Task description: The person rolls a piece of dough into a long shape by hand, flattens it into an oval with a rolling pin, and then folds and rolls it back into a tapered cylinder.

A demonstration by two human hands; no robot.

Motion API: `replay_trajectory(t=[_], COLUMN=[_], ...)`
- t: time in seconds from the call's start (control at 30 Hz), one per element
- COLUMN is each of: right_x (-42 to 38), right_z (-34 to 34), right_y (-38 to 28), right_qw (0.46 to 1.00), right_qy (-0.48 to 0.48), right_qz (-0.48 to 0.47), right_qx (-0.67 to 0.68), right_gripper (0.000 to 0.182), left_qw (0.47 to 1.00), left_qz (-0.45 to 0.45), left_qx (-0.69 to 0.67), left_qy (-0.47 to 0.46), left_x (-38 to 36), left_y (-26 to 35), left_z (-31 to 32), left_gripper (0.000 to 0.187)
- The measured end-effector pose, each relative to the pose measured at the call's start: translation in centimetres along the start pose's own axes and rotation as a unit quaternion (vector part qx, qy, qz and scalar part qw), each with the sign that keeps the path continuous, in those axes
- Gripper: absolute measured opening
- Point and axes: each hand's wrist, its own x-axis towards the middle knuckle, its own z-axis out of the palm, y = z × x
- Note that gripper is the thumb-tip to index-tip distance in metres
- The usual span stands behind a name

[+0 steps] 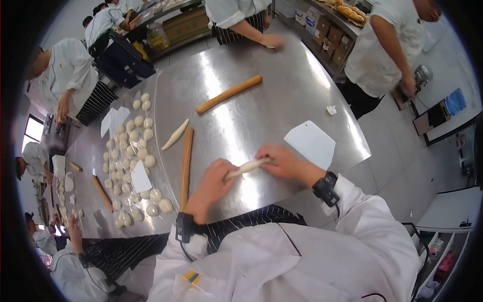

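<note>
A spindle-shaped piece of dough (248, 167) is stretched between my two hands, just over the steel table (236, 131). Its left end is gripped by my left hand (217, 177), fingers closed round it. My right hand (283, 160) pinches the other end. Left of my left hand lies a wooden rolling pin (186, 168), pointing away from me. Past its far tip rests a second tapered dough piece (175, 135). To the right of my right hand is a white dough scraper (311, 143), flat on the steel.
Many round dough balls (150, 161) sit under plastic film at left, with another white scraper (141, 176) on them. A thicker rolling pin (229, 94) lies farther back. A co-worker's hand (271, 41) works at the far edge; another person (387, 50) stands at right.
</note>
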Motion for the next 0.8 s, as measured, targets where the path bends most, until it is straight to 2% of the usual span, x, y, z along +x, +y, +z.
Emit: replay_trajectory(t=[0.03, 0.07, 0.1, 0.13, 0.2, 0.27, 0.3, 0.37, 0.4, 0.43, 0.47, 0.57, 0.6, 0.63, 0.7, 0.77, 0.8], right_x=[0.2, -0.1, -0.8, -1.2, -1.6, -0.8, 0.5, 2.9, 3.9, 4.3, 4.1, 1.5, 0.6, -0.4, -2.6, -5.2, -6.7], right_z=[-0.4, -0.3, 0.2, 0.5, 0.6, 0.9, 1.6, 3.4, 4.4, 5.3, 6.4, 7.9, 8.1, 8.1, 8.0, 8.3, 8.7], right_y=[0.1, 1.5, 3.4, 4.0, 4.2, 4.3, 4.6, 5.3, 5.8, 6.6, 7.5, 7.0, 6.4, 5.7, 4.2, 2.8, 2.3], right_qw=[0.999, 0.999, 0.992, 0.970, 0.971, 0.971, 0.974, 0.976, 0.961, 0.940, 0.936, 0.929, 0.930, 0.931, 0.935, 0.935, 0.944], right_qy=[-0.019, -0.026, -0.023, -0.019, 0.002, 0.023, 0.046, 0.069, 0.058, 0.048, 0.033, 0.020, 0.000, -0.006, -0.040, -0.055, -0.062], right_qz=[0.036, 0.045, 0.061, 0.071, 0.108, 0.145, 0.119, 0.093, 0.082, 0.070, 0.075, 0.043, 0.054, 0.054, 0.033, 0.027, 0.008], right_qx=[0.002, 0.010, -0.110, -0.232, -0.213, -0.191, -0.190, -0.187, -0.259, -0.329, -0.342, -0.367, -0.362, -0.360, -0.351, -0.350, -0.324], right_gripper=[0.032, 0.032, 0.035, 0.038, 0.041, 0.044, 0.045, 0.046, 0.051, 0.055, 0.067, 0.069, 0.076, 0.076, 0.078, 0.077, 0.075], left_qw=[1.000, 0.997, 0.989, 0.989, 0.967, 0.970, 0.972, 0.967, 0.960, 0.960, 0.959, 0.963, 0.966, 0.968, 0.969, 0.971, 0.972], left_qz=[-0.009, -0.029, -0.047, -0.053, -0.197, -0.182, -0.166, -0.143, -0.117, -0.118, -0.116, -0.091, -0.085, -0.079, -0.083, -0.062, -0.063], left_qx=[-0.008, 0.066, 0.140, 0.134, 0.144, 0.153, 0.164, 0.210, 0.254, 0.254, 0.257, 0.254, 0.246, 0.237, 0.231, 0.230, 0.227], left_qy=[-0.002, 0.000, 0.000, -0.005, -0.066, -0.042, -0.020, -0.005, 0.010, 0.008, -0.008, -0.010, -0.009, -0.010, -0.011, -0.012, -0.014], left_x=[0.5, 0.6, -0.1, -1.0, -1.4, -1.0, -0.9, 1.5, 2.6, 3.0, 3.5, 2.3, 1.4, 0.4, -2.1, -4.6, -5.7], left_y=[-0.8, -1.5, -1.8, -1.7, -1.6, -2.0, -2.3, -3.3, -3.6, -3.5, -3.3, -3.8, -3.3, -2.6, -1.1, 0.5, 1.3], left_z=[0.2, 0.8, 1.4, 1.6, 1.3, 2.0, 2.6, 3.9, 4.7, 5.5, 6.2, 9.0, 9.4, 9.7, 10.3, 10.7, 10.6], left_gripper=[0.038, 0.049, 0.061, 0.061, 0.088, 0.096, 0.104, 0.108, 0.114, 0.114, 0.114, 0.117, 0.117, 0.116, 0.109, 0.092, 0.092])
